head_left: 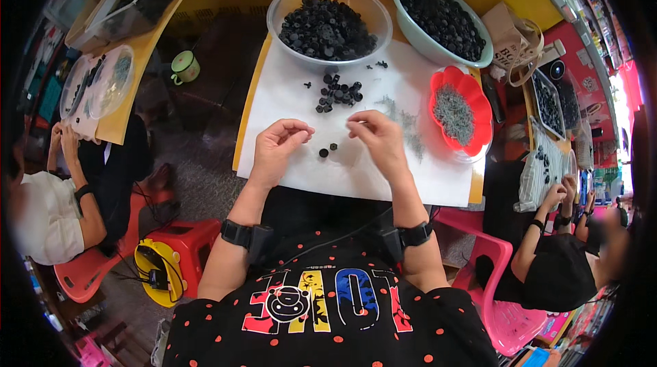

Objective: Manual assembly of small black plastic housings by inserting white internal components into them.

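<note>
My left hand [277, 150] hovers over the white table sheet [270, 93], its thumb and fingertips brought together. Facing it across a small gap is my right hand [382, 141], also in a pinch. Whatever either pinch holds is too small to make out. Two small black knob-like parts [324, 153] lie on the sheet between my hands. Beyond my fingers is a loose pile of black parts [337, 95]. Thin grey screw-like pieces [404, 120] are scattered to the right of the pile. More of them fill a red scalloped dish [484, 117].
At the back stand a clear bowl [274, 14] and a pale green bowl [405, 14], both full of black parts. A beige bag [517, 38] is at the right. People sit working at tables on both sides. A green mug [183, 66] stands left of my table.
</note>
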A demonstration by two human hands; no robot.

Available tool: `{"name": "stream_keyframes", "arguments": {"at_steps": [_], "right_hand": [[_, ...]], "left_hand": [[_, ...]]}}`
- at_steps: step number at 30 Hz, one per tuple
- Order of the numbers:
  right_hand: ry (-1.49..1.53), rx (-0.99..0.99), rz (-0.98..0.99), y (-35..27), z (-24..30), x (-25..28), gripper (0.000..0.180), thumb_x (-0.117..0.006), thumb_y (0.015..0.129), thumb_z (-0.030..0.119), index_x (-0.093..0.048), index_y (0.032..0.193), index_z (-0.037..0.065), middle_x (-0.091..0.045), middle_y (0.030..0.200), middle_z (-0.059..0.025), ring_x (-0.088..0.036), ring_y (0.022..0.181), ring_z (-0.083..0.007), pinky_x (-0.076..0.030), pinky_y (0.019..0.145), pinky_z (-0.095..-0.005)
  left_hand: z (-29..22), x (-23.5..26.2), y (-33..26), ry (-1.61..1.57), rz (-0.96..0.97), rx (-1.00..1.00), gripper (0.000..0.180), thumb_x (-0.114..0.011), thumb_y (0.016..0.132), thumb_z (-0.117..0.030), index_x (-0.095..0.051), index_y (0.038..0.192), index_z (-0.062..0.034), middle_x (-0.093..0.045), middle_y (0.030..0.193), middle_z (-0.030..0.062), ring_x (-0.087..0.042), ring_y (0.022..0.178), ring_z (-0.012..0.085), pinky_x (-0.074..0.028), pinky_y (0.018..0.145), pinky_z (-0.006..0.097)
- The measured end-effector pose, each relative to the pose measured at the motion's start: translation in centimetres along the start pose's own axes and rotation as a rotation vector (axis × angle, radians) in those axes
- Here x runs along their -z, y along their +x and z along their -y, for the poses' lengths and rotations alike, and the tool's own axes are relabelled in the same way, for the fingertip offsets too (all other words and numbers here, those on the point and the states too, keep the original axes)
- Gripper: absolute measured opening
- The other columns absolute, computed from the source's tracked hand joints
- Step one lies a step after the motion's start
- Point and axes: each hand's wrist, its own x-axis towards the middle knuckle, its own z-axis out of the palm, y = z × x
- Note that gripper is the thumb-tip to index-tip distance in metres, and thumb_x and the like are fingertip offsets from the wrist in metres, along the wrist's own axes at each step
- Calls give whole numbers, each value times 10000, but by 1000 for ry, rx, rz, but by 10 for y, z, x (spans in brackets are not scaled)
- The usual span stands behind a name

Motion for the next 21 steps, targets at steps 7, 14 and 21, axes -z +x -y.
{"name": "stream_keyframes", "arguments": {"at_steps": [7, 14, 21], "right_hand": [[1085, -319, -374, -65, -29, 46, 163, -597, 891, 24, -613, 1047, -22, -646, 985, -88, -632, 860, -153, -507, 774, -252], [1432, -272, -448, -97, -51, 62, 210, -571, 895, 13, -590, 1101, -23, -634, 1009, -104, -620, 894, -173, -524, 806, -285], [1538, -266, -378, -97, -42, 53, 238, -564, 893, 22, -584, 1123, -37, -624, 1007, -109, -613, 891, -177, -516, 807, -288]], "left_hand": [[-11, -26, -3, 571, 100, -159, 145, -677, 821, -62, -679, 953, 0, -640, 866, 34, -582, 765, 103, -471, 737, 233], [-31, -71, 19, 769, 116, -110, 133, -651, 810, -42, -678, 931, 8, -648, 829, 85, -602, 707, 158, -483, 658, 271], [-4, -92, 58, 1158, 229, -559, 81, -648, 779, -6, -662, 856, 15, -625, 829, 133, -604, 735, 294, -483, 686, 332]]}}
